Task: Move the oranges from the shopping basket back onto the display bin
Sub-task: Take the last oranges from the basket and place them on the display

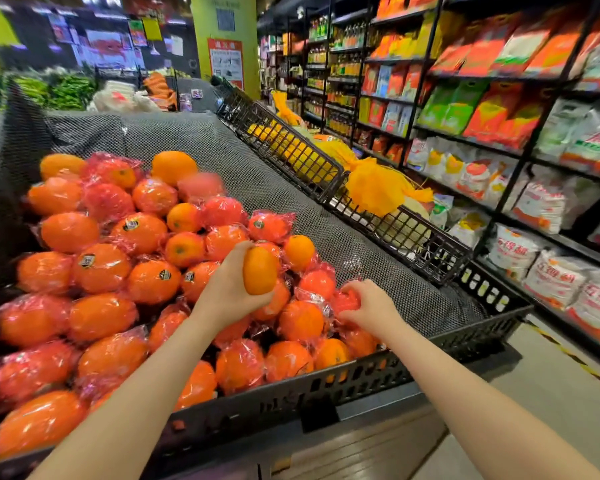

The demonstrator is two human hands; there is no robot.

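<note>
Clearly both hands are over the bin [361, 379], each with fruit in it. The left hand [227, 289] is curled round a bare orange [260, 270], palm and fingers wrapping its back and underside, and holds it just above the pile near the bin's front right area. The right hand [369, 308] is closed over a wrapped orange [345, 301] in red film, low against the pile's right edge, where the heap gives way to bare black mesh liner [222, 147]. Whether that one already rests on its neighbours or is carried, I cannot tell. No shopping basket shows in this view.

As a judgement, the oranges are firm, round and moderately heavy for one hand, so a full wrap round the widest part suits them better than a fingertip pinch. The bare one has a pebbled skin that should grip well; the wrapped ones look slicker, and loose film could slide or crinkle under the fingers. The pile slopes toward the front wall, so fruit set on a crest may roll. A hollow between neighbours, or the open mesh to the right, looks the safer seat.
</note>
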